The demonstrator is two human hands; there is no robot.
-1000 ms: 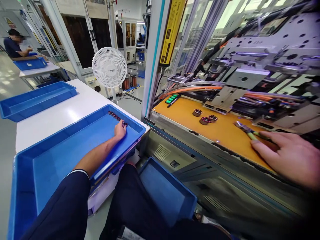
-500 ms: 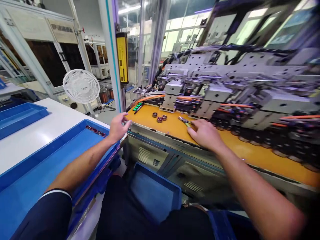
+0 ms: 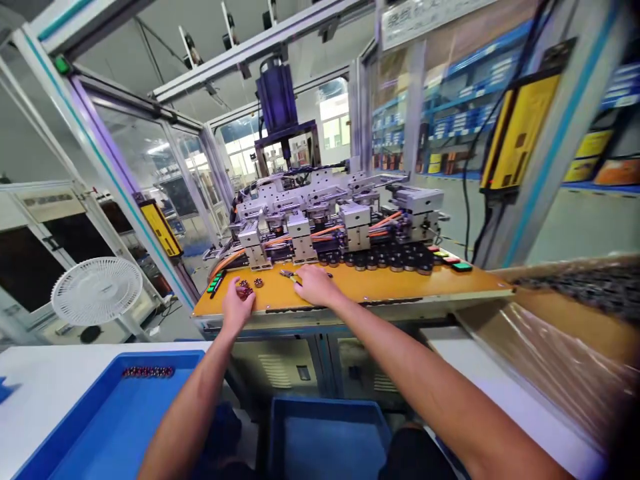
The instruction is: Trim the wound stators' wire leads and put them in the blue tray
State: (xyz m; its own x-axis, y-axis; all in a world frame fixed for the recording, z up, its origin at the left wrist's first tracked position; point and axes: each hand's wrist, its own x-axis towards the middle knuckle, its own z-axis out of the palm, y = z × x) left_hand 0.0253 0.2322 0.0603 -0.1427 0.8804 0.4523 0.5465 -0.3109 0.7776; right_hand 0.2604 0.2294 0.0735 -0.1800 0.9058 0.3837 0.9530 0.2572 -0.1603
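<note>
My left hand (image 3: 237, 308) is at the left part of the orange worktop (image 3: 280, 297), fingers and thumb apart around two small round metal parts with reddish-brown windings (image 3: 246, 292). Whether it touches them is hard to make out. A third such part (image 3: 258, 283) sits just right of them. My right hand (image 3: 316, 285) is closed over the handles of a pair of pliers (image 3: 289, 274), whose jaws point left above the worktop; most of the handles are hidden under the fingers.
A metal machine (image 3: 305, 233) spans the worktop's back, with several dark round parts (image 3: 395, 260) before it. Green buttons (image 3: 215, 283) lie at left. A blue tray (image 3: 100, 427) holds a row of reddish parts (image 3: 148, 372). Another blue bin (image 3: 330, 433) sits below; a cardboard box (image 3: 575, 287) stands right.
My view has swung right and shows more of the machine. My left hand has moved from the worktop's left edge to the small round parts. My right hand keeps the pliers.
</note>
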